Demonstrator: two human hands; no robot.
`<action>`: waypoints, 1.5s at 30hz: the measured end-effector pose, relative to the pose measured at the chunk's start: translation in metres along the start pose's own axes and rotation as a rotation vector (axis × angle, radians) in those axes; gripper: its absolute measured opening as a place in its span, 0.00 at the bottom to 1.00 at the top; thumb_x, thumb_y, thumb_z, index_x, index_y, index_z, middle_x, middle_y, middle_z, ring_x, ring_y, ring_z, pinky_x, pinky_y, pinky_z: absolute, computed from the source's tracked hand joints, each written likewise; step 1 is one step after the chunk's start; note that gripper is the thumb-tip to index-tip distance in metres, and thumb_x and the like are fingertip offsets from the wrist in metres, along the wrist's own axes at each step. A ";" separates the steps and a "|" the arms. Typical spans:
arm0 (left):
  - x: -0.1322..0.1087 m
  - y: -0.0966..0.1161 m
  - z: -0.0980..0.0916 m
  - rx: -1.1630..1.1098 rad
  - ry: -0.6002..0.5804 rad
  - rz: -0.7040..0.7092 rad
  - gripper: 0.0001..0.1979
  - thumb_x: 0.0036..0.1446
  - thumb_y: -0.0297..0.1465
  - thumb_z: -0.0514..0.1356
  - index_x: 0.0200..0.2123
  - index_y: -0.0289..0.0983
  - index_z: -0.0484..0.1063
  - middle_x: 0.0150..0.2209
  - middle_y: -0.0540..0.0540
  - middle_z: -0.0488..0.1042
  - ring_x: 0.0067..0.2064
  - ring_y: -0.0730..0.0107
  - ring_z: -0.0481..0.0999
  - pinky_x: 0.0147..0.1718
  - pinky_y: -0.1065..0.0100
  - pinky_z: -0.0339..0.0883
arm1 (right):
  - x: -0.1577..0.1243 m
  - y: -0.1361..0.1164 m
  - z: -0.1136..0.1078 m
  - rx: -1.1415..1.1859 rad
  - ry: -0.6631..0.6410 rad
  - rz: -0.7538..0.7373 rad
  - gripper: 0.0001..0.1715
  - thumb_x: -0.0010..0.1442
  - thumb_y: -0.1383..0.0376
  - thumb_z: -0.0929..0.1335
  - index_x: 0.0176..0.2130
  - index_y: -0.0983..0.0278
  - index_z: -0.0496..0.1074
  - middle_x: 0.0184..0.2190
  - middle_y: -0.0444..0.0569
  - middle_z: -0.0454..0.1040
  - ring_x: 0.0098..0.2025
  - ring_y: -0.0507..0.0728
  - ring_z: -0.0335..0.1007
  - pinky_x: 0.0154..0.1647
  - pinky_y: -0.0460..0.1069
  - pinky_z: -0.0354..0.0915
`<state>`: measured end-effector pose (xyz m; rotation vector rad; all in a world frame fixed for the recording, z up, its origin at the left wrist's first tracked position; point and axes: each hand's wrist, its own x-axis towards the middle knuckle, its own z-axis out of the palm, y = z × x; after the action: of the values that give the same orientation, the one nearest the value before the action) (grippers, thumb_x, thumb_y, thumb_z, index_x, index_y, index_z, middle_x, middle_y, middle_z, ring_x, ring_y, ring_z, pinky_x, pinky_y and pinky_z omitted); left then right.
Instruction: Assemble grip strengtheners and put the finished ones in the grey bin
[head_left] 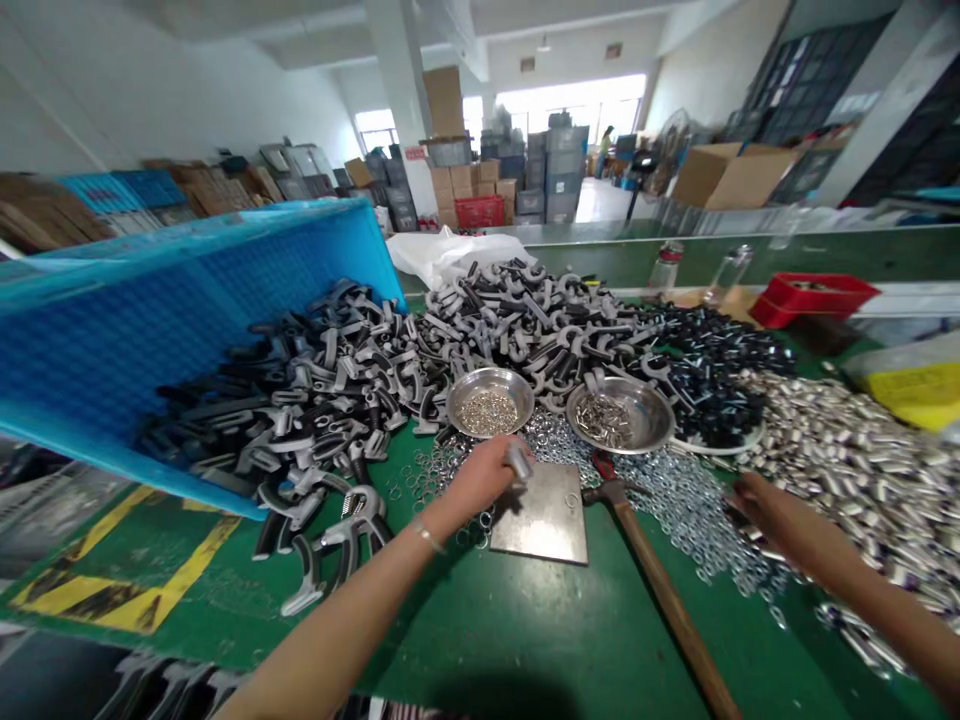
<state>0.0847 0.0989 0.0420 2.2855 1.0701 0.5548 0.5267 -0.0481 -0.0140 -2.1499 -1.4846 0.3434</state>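
Observation:
My left hand [484,474] is closed around a small grey part [517,462], whose rounded end sticks out past the fingers. It is above the left edge of a flat metal plate [541,520]; a single ring [571,500] lies on that plate. At the right, my right hand [756,502] reaches down with fingers drawn together, where loose metal rings [686,510] meet a heap of short silver cylinders [862,450]. Whatever is in its fingertips is too blurred to make out. Between my hands lies a hammer [652,560], its head beside the plate.
Two steel bowls, one with tiny brass-coloured pieces [489,412] and one with small pins [604,422], stand behind the plate. Beyond are piled grey-and-black handles [525,310] and black parts [705,370]. A tipped blue crate [187,300] occupies the left; a red bin [814,298] sits back right.

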 end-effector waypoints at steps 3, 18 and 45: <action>0.048 0.016 0.038 0.351 -0.169 0.258 0.11 0.60 0.23 0.55 0.40 0.37 0.76 0.43 0.44 0.76 0.48 0.63 0.74 0.50 0.65 0.67 | 0.000 -0.016 -0.001 0.109 0.007 0.075 0.24 0.54 0.42 0.67 0.36 0.58 0.65 0.30 0.57 0.77 0.27 0.63 0.74 0.29 0.57 0.66; 0.073 -0.009 0.057 0.441 -0.231 0.264 0.08 0.60 0.21 0.55 0.35 0.32 0.75 0.37 0.39 0.74 0.42 0.57 0.75 0.45 0.59 0.68 | -0.076 -0.178 0.083 1.517 -0.484 0.302 0.16 0.59 0.58 0.73 0.45 0.63 0.74 0.34 0.46 0.75 0.27 0.48 0.61 0.29 0.45 0.60; -0.112 0.039 0.076 -1.667 0.220 -0.541 0.17 0.47 0.34 0.73 0.35 0.32 0.72 0.26 0.53 0.68 0.26 0.81 0.65 0.28 0.74 0.62 | -0.111 -0.242 0.099 1.457 -0.952 0.373 0.12 0.63 0.59 0.70 0.33 0.63 0.68 0.18 0.34 0.57 0.16 0.43 0.43 0.15 0.39 0.50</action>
<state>0.0833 -0.0334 -0.0062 0.4813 0.7059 0.9375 0.2456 -0.0577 0.0234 -0.9408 -0.5995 2.0001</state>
